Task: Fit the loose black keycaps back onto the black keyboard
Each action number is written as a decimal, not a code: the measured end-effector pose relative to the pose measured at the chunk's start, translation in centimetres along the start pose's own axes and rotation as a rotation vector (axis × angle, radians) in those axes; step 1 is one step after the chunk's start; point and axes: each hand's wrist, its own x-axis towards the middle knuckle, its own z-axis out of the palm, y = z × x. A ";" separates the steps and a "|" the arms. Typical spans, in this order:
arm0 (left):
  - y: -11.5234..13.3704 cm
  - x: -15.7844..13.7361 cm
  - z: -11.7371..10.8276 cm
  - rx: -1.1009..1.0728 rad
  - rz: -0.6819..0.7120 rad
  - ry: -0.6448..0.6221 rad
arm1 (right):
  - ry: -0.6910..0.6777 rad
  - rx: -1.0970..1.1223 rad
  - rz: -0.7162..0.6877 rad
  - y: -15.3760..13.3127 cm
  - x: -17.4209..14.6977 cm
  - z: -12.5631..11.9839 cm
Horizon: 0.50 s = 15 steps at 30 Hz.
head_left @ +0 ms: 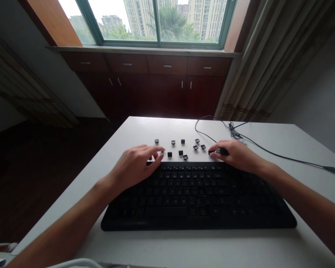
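A black keyboard [173, 212] lies on the white table, and several loose black keycaps [180, 152] are scattered behind it. My left hand [138, 160] reaches over the keyboard's back left part, thumb and index finger apart. A small dark keycap [162, 150] shows at its index fingertip; whether they touch is hard to tell. My right hand [236, 154] is behind the keyboard's right half, with thumb and fingers closed around a black keycap [210, 152]. Another black piece [222, 151] shows within that hand, its kind unclear.
A thin black cable [281, 153] runs across the table's right side from a tied bundle [233, 130]. Part of a white curved object [75, 262] shows at the bottom edge. Beyond the table [145, 128] are dark red cabinets [153, 89] below a window.
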 end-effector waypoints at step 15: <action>-0.4 0.6 -1.6 0.036 -0.001 0.200 | 0.167 -0.094 -0.143 -1.4 5.7 0.4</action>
